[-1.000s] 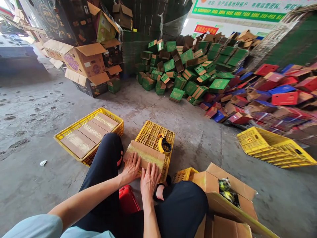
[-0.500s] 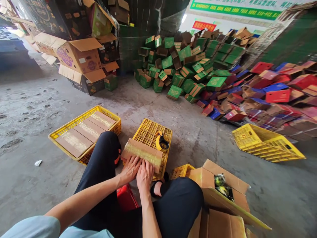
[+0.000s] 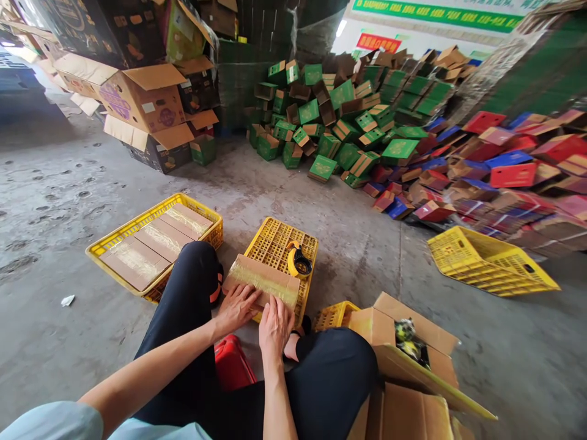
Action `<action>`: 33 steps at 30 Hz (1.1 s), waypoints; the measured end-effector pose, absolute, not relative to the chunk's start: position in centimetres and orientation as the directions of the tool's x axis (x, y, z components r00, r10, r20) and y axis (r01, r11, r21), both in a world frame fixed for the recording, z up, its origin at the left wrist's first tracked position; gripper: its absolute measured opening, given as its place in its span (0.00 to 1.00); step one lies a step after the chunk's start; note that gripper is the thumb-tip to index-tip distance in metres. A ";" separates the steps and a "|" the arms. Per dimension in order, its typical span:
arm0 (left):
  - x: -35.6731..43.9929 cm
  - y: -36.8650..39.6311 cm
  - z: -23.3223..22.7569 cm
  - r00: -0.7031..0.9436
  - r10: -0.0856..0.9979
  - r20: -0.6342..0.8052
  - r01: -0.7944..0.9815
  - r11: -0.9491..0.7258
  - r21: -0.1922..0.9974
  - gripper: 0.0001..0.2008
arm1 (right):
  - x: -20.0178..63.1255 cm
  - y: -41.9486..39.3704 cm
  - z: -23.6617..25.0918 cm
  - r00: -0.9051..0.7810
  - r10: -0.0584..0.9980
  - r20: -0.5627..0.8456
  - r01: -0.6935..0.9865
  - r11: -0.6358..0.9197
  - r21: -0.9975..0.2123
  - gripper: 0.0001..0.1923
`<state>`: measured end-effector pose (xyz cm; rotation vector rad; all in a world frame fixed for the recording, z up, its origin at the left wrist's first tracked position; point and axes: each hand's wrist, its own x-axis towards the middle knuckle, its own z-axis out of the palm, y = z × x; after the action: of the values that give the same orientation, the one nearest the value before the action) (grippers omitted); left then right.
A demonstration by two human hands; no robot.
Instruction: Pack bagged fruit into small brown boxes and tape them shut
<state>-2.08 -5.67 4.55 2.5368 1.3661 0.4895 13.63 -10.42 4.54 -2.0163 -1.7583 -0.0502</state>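
Observation:
A small brown cardboard box (image 3: 261, 278), sealed with clear tape along its top, lies on an upturned yellow crate (image 3: 275, 241) in front of my knees. My left hand (image 3: 236, 307) lies flat on the box's near left side. My right hand (image 3: 275, 327) presses its fingers flat on the near right edge. A yellow and black tape dispenser (image 3: 299, 261) rests on the crate just behind the box.
A yellow crate (image 3: 103, 244) at my left holds three taped boxes. An open carton (image 3: 389, 342) with small items stands at my right, another yellow crate (image 3: 493, 263) farther right. Piles of green, red and blue boxes (image 3: 367, 134) fill the back.
My right hand slid left along the box's near edge, then back toward its right end. My left hand stayed flat on the left side. The view shifted slightly.

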 end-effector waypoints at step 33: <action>-2.8 -4.1 0.1 0.216 0.943 0.255 0.786 -0.322 0.527 0.38 | 18.9 -10.5 1.7 0.503 0.794 0.342 0.788 -0.258 -0.560 0.39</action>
<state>-2.75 -4.10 0.08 2.2089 1.6263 0.7843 18.95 -10.54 1.69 -2.0538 -1.2914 0.0109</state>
